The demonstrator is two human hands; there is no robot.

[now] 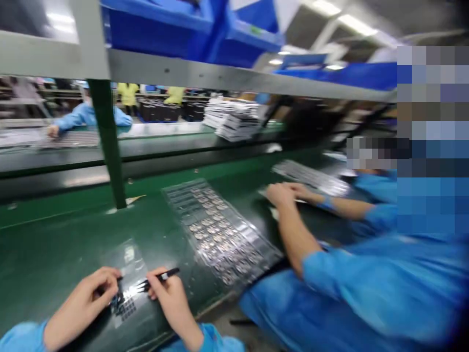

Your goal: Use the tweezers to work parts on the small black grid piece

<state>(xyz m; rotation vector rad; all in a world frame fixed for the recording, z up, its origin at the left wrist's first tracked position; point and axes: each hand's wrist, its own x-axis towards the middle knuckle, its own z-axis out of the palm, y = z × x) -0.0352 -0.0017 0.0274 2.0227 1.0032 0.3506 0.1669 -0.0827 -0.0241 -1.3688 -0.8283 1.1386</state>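
Note:
My left hand is closed in a pinch at the left edge of a clear plastic sheet; a small dark thing at its fingertips is too blurred to name. Black tweezers are gripped in my right hand, their bright tips pointing left over the sheet. Rows of small black pieces lie on the sheet's near part. The sheet rests on the green worktable.
To the right lies a clear tray with many round metallic parts. Beyond it, a co-worker's hands work beside another tray. A green post rises from the table, and blue bins sit on the shelf above.

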